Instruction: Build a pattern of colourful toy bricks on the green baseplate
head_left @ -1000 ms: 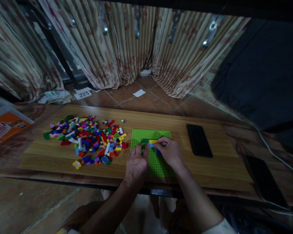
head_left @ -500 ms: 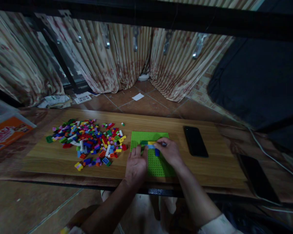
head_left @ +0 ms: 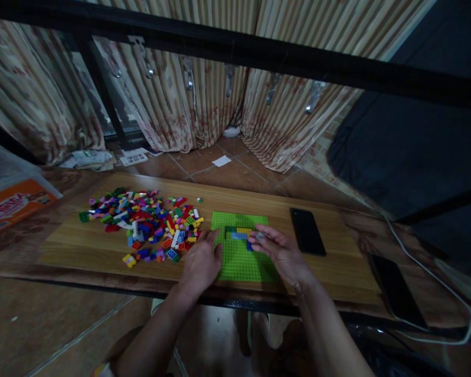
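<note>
A green baseplate (head_left: 243,269) lies on the wooden board with a short run of bricks built on it. In that run I see a dark green brick (head_left: 231,230), a yellow brick (head_left: 243,230), a light blue brick (head_left: 239,236) and a dark blue brick (head_left: 249,245). My right hand (head_left: 284,254) hovers over the plate's right side, thumb and fingers pinching a small grey brick (head_left: 260,236) whose shape is blurred. At the plate's left edge is my left hand (head_left: 202,264), fingers stretched forward and holding nothing visible.
A pile of loose, mixed-colour bricks (head_left: 153,220) spreads over the left of the wooden board (head_left: 102,262). One black phone (head_left: 308,230) lies right of the plate, another (head_left: 398,288) beyond the board with a white cable (head_left: 435,275). A clear tub (head_left: 15,193) stands far left.
My left hand has drawn back leftward off the bricks to the plate's edge. My right hand has lifted from the brick run and turned, the grey brick showing between its fingers. The view has shifted slightly.
</note>
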Motion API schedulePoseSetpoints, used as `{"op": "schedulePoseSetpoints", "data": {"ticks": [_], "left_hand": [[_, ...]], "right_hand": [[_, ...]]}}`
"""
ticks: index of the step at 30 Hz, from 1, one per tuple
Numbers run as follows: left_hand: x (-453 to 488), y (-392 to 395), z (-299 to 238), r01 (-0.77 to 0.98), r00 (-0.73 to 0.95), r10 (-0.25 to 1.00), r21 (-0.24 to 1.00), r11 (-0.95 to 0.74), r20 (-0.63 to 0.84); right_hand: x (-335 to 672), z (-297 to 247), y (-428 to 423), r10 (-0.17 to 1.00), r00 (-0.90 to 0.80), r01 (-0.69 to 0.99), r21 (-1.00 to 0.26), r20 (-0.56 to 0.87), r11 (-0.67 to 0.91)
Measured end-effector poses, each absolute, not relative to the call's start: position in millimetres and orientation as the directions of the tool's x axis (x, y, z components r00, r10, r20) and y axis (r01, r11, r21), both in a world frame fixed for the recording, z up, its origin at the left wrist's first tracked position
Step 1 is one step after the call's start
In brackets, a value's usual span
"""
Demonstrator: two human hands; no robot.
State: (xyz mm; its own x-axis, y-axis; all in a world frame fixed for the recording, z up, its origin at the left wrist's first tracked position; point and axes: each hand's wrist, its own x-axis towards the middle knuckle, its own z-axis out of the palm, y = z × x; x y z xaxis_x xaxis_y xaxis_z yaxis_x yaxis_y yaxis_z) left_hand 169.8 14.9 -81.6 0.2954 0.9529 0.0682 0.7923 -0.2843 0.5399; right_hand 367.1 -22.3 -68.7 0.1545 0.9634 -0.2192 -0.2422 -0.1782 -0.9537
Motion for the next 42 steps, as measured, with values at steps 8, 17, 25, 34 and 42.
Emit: {"op": "schedulePoseSetpoints", "data": {"ticks": [8, 17, 25, 34, 42], "left_hand": [[161.0, 16.8, -88.2, 0.753, 0.312, 0.950, 0.602, -0.267, 0.032], [168.9, 14.0, -96.3, 0.754, 0.372, 0.928, 0.571, -0.325, 0.037], [177.6, 12.6, -97.8, 0.828, 0.361, 0.932, 0.444, -0.341, 0.043], [182.0, 16.2, -97.6, 0.856, 0.351, 0.935, 0.391, -0.338, 0.040], [176.0, 16.1, -99.4, 0.812, 0.347, 0.935, 0.476, -0.337, 0.068]], "right_hand": [[331.0, -94.5, -18.1, 0.960, 0.185, 0.115, -0.966, -0.210, -0.233], [317.4, -102.8, -11.9, 0.983, 0.174, 0.481, -0.867, -0.053, -0.132], [320.6, -91.4, -13.8, 0.990, 0.112, 0.668, -0.731, -0.086, -0.139], [318.5, -95.4, -15.7, 0.990, 0.124, 0.696, -0.706, -0.068, -0.136], [315.5, -99.5, -14.9, 0.995, 0.099, 0.738, -0.671, 0.007, -0.069]]}}
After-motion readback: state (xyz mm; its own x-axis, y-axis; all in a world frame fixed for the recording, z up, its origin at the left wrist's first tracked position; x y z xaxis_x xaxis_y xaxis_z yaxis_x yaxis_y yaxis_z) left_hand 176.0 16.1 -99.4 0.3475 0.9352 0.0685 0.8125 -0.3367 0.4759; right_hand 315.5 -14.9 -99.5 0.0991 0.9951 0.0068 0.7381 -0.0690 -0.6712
